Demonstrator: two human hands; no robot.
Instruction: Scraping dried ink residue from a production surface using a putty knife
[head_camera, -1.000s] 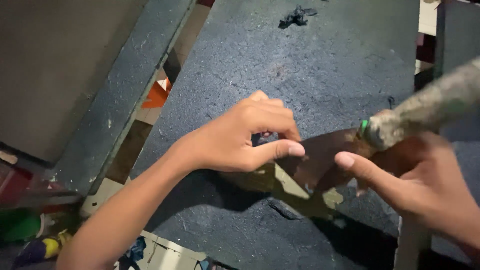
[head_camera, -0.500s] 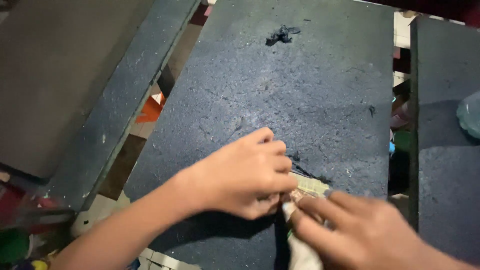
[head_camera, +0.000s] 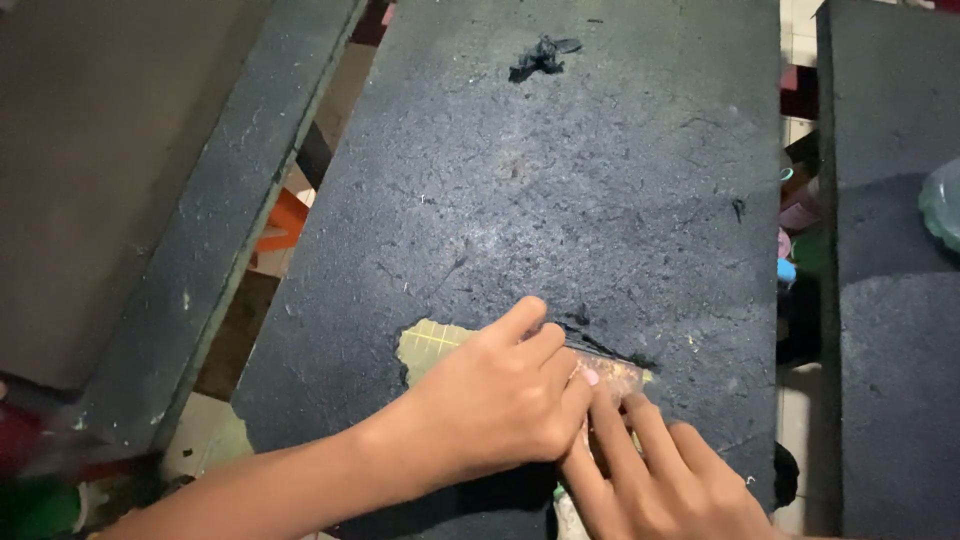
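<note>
- Since the half-second-earlier view, both hands have slid down toward the near edge of the slab, and more of the pale patch now shows beyond the left fingertips.
- Work item: a pale yellow gridded piece (head_camera: 432, 345), lying flat on the dark rough slab (head_camera: 560, 180) and partly covered by the hands. Its glittery far end (head_camera: 628, 372) shows just past the right fingertips.
- Left hand (head_camera: 495, 405): palm down, fingers curled and pressed onto the piece. It bears on the piece; nothing is enclosed in the fist that can be seen.
- Right hand (head_camera: 660, 475): fingers extended flat, tips touching the piece just beside the left knuckles. Whether anything is pinched beneath them cannot be told; a whitish object (head_camera: 567, 510) sits under the heel of this hand, its kind unclear.
- Step in hand, as a judgement: pressing or smoothing the piece flat against the slab, with both hands holding it in place.
- Next move, as a judgement: it calls for even downward pressure and a steady left hand, so the piece does not shift while the right fingers work along its edge.
- Outward from the grip: a dark crack (head_camera: 605, 348) just beyond the fingertips; a black scrap (head_camera: 540, 58) far up the slab; a second dark slab (head_camera: 890, 300) to the right; a grey bench edge (head_camera: 230, 230) to the left.
</note>
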